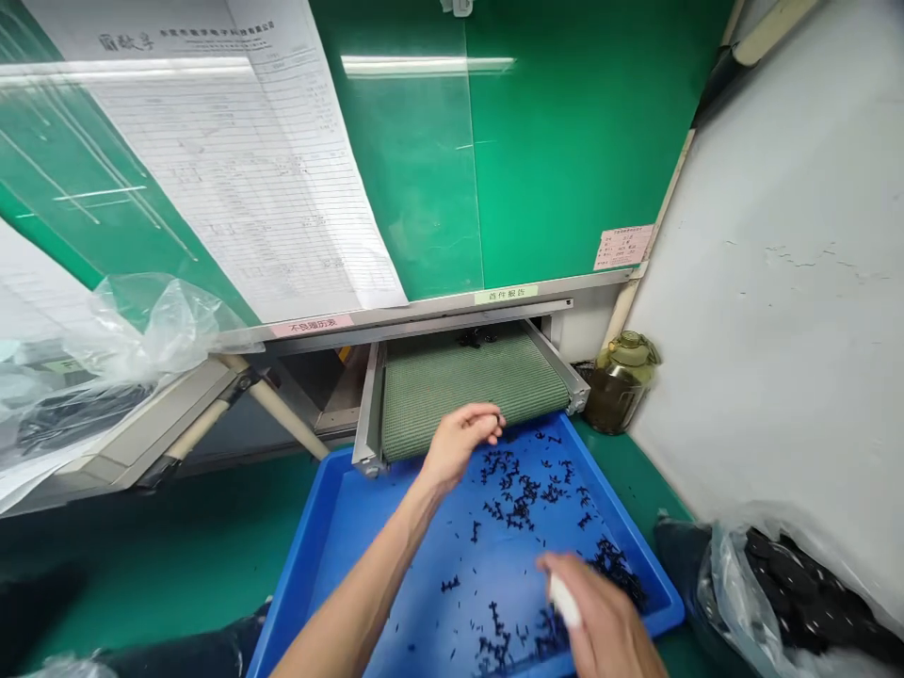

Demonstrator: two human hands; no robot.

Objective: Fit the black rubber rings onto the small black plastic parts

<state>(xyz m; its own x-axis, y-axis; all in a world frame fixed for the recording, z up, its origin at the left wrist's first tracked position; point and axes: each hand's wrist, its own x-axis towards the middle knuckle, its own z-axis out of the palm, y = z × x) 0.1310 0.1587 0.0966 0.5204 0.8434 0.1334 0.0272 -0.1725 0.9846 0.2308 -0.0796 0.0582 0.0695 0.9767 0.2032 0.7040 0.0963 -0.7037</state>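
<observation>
My left hand (459, 447) hangs over the end of a green mesh conveyor belt (473, 395), its fingers curled, with a small dark piece showing at the fingertips. Several small black parts (519, 499) lie scattered in a blue plastic tray (346, 537) below the belt's end. More of them sit in a cluster on the belt (476, 336) at its far end. My right hand (597, 617) is over the tray's near right area, gripping a white cylindrical object (565, 603) whose kind I cannot tell.
A glass jar (620, 384) with brownish contents stands right of the belt. A plastic bag of dark round items (791, 584) lies at the lower right beside a white wall (769, 264). Papers cover a green panel (565, 141) behind, and crumpled plastic film (141, 348) lies left.
</observation>
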